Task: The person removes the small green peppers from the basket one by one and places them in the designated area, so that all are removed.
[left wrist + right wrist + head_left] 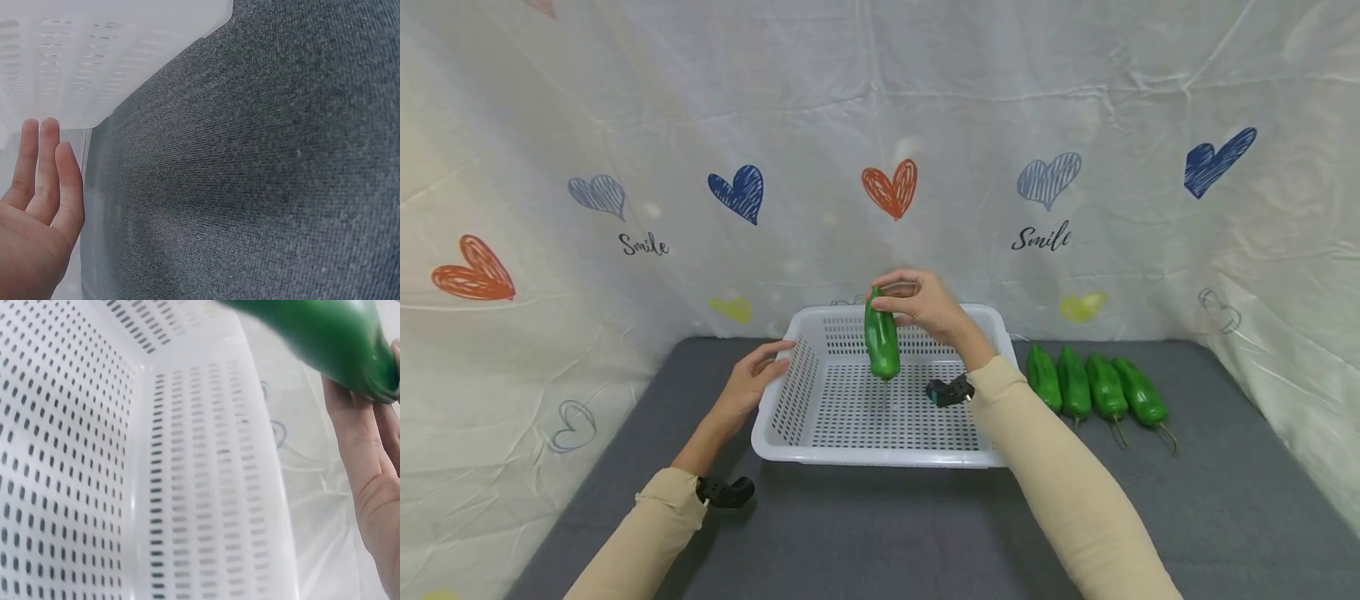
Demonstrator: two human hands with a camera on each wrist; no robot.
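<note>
In the head view my right hand (pixel 923 304) pinches the upper end of a green pepper (pixel 882 342), holding it upright over the white perforated plastic basket (pixel 880 456), its stem hanging down. The right wrist view shows the fingers (pixel 362 440) at one end of this glossy pepper (pixel 325 337), partly out of frame. My left hand (pixel 751 379) is at the basket's left rim. Seen from the left wrist, its fingers (pixel 70 181) are fairly straight beside the outer basket wall (pixel 119 56).
Several more green peppers (pixel 1105 387) lie in a row on the grey cloth-covered table (pixel 910 533), right of the basket, stems toward me. My right forearm passes over the basket's right side. A white curtain (pixel 820 100) printed with hearts hangs behind the table.
</note>
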